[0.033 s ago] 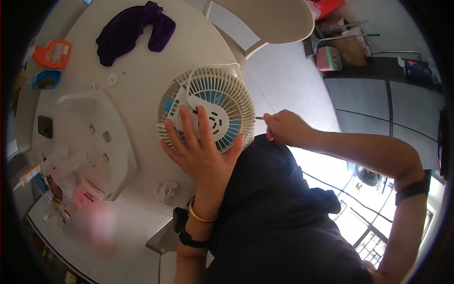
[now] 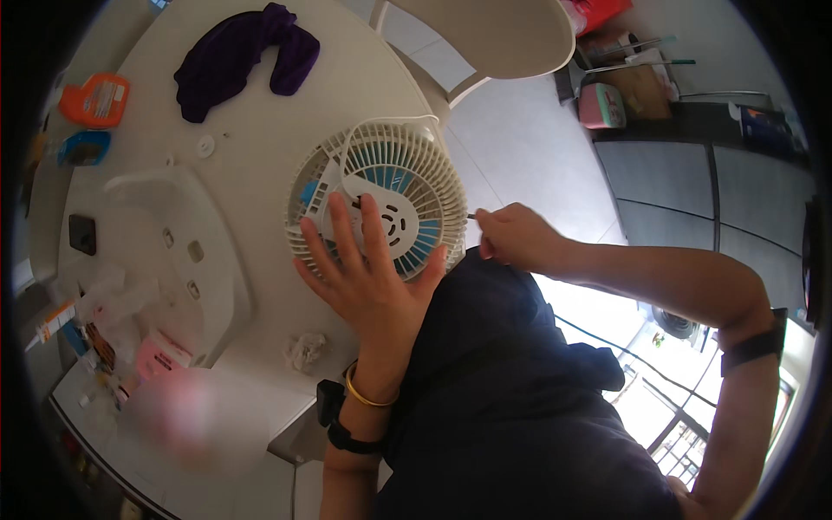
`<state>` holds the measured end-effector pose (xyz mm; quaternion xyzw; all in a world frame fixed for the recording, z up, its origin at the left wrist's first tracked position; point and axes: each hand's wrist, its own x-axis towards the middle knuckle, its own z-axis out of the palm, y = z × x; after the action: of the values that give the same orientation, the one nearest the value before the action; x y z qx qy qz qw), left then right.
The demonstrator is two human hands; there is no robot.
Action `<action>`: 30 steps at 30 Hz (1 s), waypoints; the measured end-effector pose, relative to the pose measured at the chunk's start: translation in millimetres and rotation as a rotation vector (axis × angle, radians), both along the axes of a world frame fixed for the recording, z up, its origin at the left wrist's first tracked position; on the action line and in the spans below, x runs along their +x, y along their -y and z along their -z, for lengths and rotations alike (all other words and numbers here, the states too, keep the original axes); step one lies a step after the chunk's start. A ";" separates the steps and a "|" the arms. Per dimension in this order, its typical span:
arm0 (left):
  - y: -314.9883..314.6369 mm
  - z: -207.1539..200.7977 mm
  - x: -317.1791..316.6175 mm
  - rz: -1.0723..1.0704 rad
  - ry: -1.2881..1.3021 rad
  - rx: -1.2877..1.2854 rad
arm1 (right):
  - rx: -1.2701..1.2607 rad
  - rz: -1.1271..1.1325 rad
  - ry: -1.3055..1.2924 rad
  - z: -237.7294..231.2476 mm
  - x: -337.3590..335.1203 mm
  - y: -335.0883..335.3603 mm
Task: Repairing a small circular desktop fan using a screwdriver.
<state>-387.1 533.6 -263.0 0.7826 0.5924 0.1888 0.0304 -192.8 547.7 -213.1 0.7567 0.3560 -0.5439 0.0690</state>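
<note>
A small white electric fan (image 2: 442, 165) with blue blades lies on the table, its slotted back housing facing up. My left hand (image 2: 368, 282) rests on that housing and the grille, fingers spread. Just right of the fan's rim, my right hand (image 2: 518, 238) is closed around a thin tool with a dark metal shaft (image 2: 471, 216). The shaft points at the edge of the grille. The tool's handle is hidden in my fingers, and I cannot tell whether its tip touches the rim. A white cord (image 2: 381, 120) loops over the grille.
On the white table (image 2: 260, 165) lie a purple cloth (image 2: 225, 65), a round white cap (image 2: 205, 146), a large white plastic base (image 2: 208, 234), crumpled tissue (image 2: 305, 352) and a black phone-like object (image 2: 82, 234). An orange bottle (image 2: 100, 100) stands far left. A beige chair (image 2: 498, 39) is beyond.
My right hand has shifted slightly left, toward the fan's rim, and less of the shaft shows. My left hand and the fan stay in place.
</note>
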 end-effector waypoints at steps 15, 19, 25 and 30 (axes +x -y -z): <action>-3.7 -9.7 6.1 0.089 0.073 -0.057 | -0.104 0.027 -0.268 -6.4 4.2 -3.9; -12.5 -9.8 11.6 0.313 0.259 -0.030 | -0.132 0.155 -0.355 17.1 8.5 8.9; -16.9 -10.6 33.2 0.387 0.320 -0.106 | -0.150 0.401 -0.661 44.6 17.0 25.4; -16.0 -9.1 34.3 0.403 0.310 -0.092 | 0.035 0.297 -0.488 39.8 14.8 27.3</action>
<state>-352.7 549.5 -254.0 0.8443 0.4209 0.2693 0.1935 -178.1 520.5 -252.9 0.6486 0.2567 -0.7077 -0.1123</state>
